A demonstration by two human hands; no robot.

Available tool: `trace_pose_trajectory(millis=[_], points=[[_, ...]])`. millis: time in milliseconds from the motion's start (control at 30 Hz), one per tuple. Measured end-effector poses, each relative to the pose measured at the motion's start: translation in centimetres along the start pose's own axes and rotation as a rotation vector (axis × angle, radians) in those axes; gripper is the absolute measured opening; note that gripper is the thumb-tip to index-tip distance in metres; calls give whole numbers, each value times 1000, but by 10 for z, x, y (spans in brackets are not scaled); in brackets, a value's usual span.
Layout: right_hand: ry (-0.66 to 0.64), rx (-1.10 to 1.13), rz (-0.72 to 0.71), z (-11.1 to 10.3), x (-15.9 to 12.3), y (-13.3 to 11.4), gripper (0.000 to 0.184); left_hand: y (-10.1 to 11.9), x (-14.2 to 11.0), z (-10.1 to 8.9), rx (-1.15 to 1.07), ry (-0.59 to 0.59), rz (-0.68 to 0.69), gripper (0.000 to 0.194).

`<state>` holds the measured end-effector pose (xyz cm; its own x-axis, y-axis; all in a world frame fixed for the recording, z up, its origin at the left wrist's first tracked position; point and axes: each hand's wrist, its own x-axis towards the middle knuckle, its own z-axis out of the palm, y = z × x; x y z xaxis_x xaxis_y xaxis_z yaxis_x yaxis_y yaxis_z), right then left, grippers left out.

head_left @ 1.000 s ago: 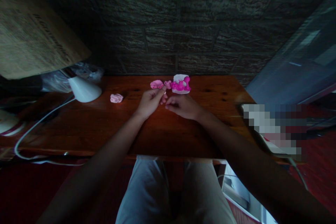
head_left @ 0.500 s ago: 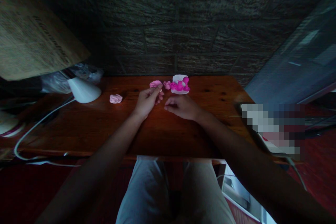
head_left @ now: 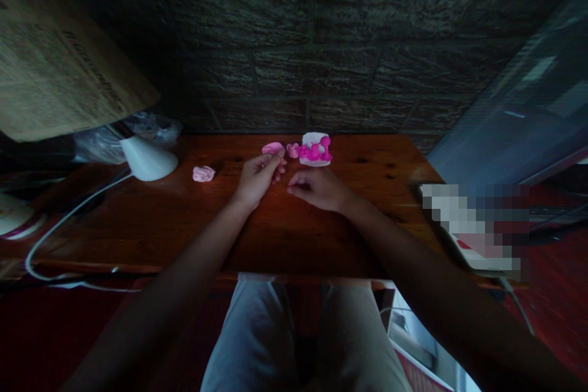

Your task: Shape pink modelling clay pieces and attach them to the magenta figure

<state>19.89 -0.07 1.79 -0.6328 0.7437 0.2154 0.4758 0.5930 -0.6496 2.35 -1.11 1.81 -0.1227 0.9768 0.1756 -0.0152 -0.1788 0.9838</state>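
Grips loosely curled, contents unclear: my left hand (head_left: 258, 177), nearer, just in front of the scalloped pink clay-like piece (head_left: 272, 147); my right hand (head_left: 320, 188), to its right.

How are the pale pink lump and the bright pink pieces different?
The pale pink lump is lighter than the bright pink pieces. The lump sits directly on the wooden table; the pieces lie mostly on a white base. The lump stands alone; the pieces cluster together. Both are pink.
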Motion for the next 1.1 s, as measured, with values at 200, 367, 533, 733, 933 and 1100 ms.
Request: trace_pose_trajectory(millis=[200,367,533,733,933,1100], points=[[12,6,-23,1,0,0,7,3,-1,0,12,-2,-8,39],[20,-3,-13,1,1,-3,9,5,-2,0,1,-14,5,32],[35,-8,-21,1,0,-3,10,5,-2,0,-5,-12,8,30],[28,5,-14,1,0,-2,9,3,-1,1,-4,-4,-2,29],[43,1,-16,2,0,-2,10,3,-1,1,-13,1,15,27],[33,-4,-8,2,0,-2,11,4,-1,0,-2,5,-1,29]])
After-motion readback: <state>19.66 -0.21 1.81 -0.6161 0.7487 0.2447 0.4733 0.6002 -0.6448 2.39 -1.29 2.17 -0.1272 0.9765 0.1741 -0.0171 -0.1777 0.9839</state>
